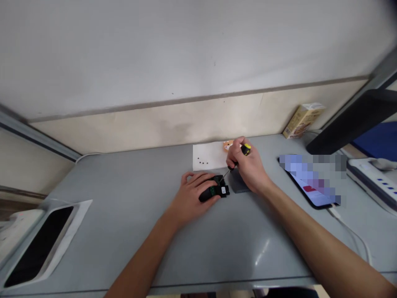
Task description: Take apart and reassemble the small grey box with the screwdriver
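Note:
My right hand [243, 161] is closed round a screwdriver [246, 149] with a black and yellow handle. Its thin shaft slants down to the left and meets a small black device [221, 191] with green circuitry and a white label. My left hand [195, 194] wraps over the device's left part and presses it to the table; the fingers hide much of it. Just right of the device, partly under my right hand, lies a dark grey flat piece [238, 184]. Behind both hands several tiny dark screws [203, 163] rest on white paper [214, 151].
An orange and white item [228, 145] sits on the paper, partly hidden. To the right are a lit phone [307, 182] with a white cable [350, 227], a power strip [378, 182] and a yellow carton [302, 120]. A dark-screened phone [40, 244] lies left.

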A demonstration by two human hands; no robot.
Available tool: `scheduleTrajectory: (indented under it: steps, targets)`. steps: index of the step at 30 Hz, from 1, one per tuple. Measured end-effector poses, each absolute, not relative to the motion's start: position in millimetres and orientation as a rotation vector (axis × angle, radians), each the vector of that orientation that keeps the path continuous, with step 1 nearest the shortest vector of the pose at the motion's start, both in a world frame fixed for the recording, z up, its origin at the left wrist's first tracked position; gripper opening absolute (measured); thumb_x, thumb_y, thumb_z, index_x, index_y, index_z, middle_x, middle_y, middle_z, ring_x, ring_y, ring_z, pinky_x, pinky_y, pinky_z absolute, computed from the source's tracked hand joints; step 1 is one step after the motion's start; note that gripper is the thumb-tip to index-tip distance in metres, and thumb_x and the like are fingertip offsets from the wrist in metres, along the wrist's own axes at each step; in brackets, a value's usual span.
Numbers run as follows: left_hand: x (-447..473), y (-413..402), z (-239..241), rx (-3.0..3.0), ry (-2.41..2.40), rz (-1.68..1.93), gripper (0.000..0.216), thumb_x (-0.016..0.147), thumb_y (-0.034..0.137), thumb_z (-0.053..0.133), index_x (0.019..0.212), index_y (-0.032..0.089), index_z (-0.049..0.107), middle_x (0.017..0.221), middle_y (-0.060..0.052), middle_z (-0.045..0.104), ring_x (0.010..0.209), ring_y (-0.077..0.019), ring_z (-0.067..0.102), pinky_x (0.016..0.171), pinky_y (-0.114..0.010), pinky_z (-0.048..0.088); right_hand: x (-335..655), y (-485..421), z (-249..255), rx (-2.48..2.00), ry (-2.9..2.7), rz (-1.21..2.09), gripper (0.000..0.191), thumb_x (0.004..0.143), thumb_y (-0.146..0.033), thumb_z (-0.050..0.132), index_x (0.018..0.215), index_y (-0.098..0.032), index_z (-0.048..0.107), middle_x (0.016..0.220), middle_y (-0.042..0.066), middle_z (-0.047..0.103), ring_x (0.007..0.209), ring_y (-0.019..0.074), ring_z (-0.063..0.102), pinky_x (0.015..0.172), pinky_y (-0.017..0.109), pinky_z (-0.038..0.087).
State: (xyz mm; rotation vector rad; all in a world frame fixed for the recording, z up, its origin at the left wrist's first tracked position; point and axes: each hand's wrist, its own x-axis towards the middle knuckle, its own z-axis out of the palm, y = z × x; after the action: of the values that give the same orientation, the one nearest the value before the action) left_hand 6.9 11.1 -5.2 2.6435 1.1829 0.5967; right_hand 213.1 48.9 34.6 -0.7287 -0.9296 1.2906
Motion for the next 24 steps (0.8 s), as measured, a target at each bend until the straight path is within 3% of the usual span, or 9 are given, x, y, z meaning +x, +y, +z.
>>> scheduleTrajectory:
  steps: [4,8,13,16,19,24]
  targets:
    - [6.4,11.6,-7.9,2.65,1.187,0.648,0.023,0.098,0.044,0.063,0.117,0.031,0.068,0.139,-0.002,0.065,0.13,-0.0241,0.058,0.116,-0.046,0.027,214.8,49.6,39.3,-0.596,-0.819,1.496,0.039,0.091,-0.064,0.061,0.097,-0.026,0.063,0.077,-0.001,0.051,0.068,0.0138,0.052,0.067,0.03,0.048]
    - [5.5,12.4,-10.6,2.671,1.189,0.662,0.022,0.098,0.044,0.064,0.116,0.032,0.068,0.139,-0.001,0.066,0.129,-0.0236,0.058,0.116,-0.047,0.025,218.1,48.0,40.1,-0.579,-0.803,1.53,0.031,0.086,-0.049,0.076,0.086,-0.024,0.058,0.099,0.002,0.06,0.087,0.0151,0.062,0.079,0.031,0.05]
    - [5.5,13.0,-9.2,2.674,1.176,0.657,0.023,0.098,0.042,0.064,0.117,0.031,0.068,0.137,-0.002,0.067,0.129,-0.024,0.059,0.114,-0.047,0.027,217.2,48.0,33.9,-0.776,-1.061,1.218,0.038,0.089,-0.053,0.071,0.083,-0.025,0.046,0.069,-0.005,0.05,0.061,0.0122,0.049,0.061,0.028,0.041]
    - [5.8,13.1,-7.4,2.687,1.163,0.637,0.022,0.098,0.042,0.063,0.117,0.031,0.067,0.139,-0.003,0.066,0.13,-0.0243,0.058,0.114,-0.048,0.026,216.3,45.8,32.6,-0.885,-1.248,0.978,0.027,0.094,-0.052,0.064,0.097,-0.026,0.055,0.075,-0.002,0.054,0.068,0.0145,0.049,0.065,0.029,0.042]
    - [5.5,12.5,-5.8,2.707,1.141,0.633,0.023,0.099,0.041,0.061,0.119,0.029,0.066,0.141,-0.004,0.065,0.131,-0.0236,0.058,0.115,-0.047,0.026,218.4,43.3,33.8,-0.973,-1.451,0.846,0.027,0.096,-0.049,0.062,0.112,-0.027,0.06,0.079,-0.001,0.055,0.07,0.0155,0.049,0.065,0.029,0.041]
    - [4.4,10.9,-3.8,2.704,1.126,0.61,0.025,0.101,0.04,0.058,0.123,0.031,0.064,0.143,-0.003,0.063,0.133,-0.0236,0.057,0.115,-0.047,0.026,229.9,50.6,35.1,-1.093,-1.386,0.696,0.027,0.099,-0.052,0.055,0.105,-0.025,0.053,0.073,-0.003,0.053,0.061,0.0131,0.05,0.057,0.027,0.04]
